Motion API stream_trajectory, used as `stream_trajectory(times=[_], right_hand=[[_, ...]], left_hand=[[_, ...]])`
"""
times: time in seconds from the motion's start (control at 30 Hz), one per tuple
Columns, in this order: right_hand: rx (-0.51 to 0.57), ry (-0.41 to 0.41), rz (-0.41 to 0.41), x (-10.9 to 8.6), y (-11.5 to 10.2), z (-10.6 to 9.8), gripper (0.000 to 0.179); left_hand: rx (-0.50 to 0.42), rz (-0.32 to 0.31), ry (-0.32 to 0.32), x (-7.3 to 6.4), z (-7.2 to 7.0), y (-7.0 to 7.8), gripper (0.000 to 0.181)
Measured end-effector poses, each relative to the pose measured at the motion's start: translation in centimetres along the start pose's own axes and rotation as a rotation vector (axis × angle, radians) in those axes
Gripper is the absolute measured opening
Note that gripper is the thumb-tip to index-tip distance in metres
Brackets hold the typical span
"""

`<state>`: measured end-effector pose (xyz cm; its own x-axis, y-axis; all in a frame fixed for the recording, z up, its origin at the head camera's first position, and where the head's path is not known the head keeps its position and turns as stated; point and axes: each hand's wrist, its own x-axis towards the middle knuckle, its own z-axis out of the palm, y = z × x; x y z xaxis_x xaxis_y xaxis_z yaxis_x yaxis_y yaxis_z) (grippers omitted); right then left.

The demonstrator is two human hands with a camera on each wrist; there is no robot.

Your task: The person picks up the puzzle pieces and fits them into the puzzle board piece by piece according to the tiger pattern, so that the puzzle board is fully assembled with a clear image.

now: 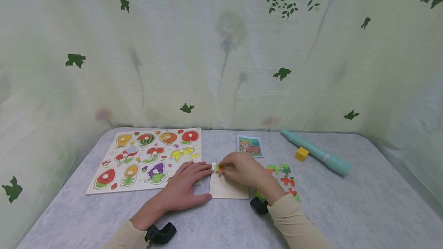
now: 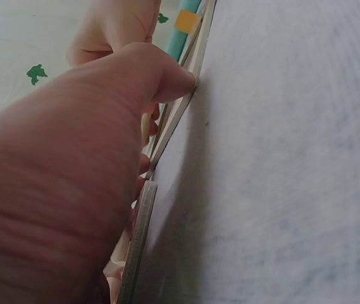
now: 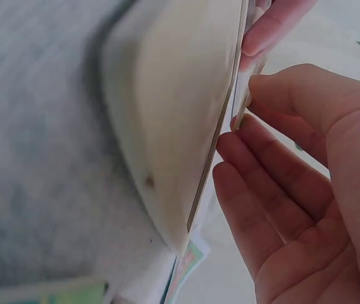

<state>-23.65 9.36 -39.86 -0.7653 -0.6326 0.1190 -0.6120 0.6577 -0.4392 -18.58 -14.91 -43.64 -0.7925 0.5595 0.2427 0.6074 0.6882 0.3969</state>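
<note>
A pale square wooden puzzle tray (image 1: 231,188) lies on the table in front of the person. At its upper left corner the right hand (image 1: 240,169) pinches a small green and orange jigsaw piece (image 1: 218,169) between thumb and fingers; the right wrist view shows the thin piece (image 3: 243,107) edge-on, close over the tray. The left hand (image 1: 187,185) lies spread with straight fingers, its thumb and fingertips against the tray's left edge. Beside the tray, partly behind the right forearm, several loose jigsaw pieces (image 1: 287,181) are laid out in green, orange and red.
Left of the tray is a large fruit peg puzzle board (image 1: 142,160), its corner under the left hand. Behind the tray lies a picture card (image 1: 250,146) with a bear. A yellow cube (image 1: 302,154) and a teal tube (image 1: 316,152) are at the back right, before a hanging curtain.
</note>
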Motion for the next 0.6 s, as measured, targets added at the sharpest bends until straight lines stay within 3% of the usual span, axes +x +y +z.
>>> stream_trajectory(times=[0.23, 0.6], right_hand=[[-0.032, 0.021, -0.060, 0.00, -0.05, 0.35, 0.018], [-0.085, 0.027, -0.055, 0.02, -0.15, 0.84, 0.018]], left_hand=[[-0.014, -0.008, -0.007, 0.05, -0.03, 0.04, 0.066], [-0.013, -0.007, -0.015, 0.04, -0.08, -0.04, 0.066]])
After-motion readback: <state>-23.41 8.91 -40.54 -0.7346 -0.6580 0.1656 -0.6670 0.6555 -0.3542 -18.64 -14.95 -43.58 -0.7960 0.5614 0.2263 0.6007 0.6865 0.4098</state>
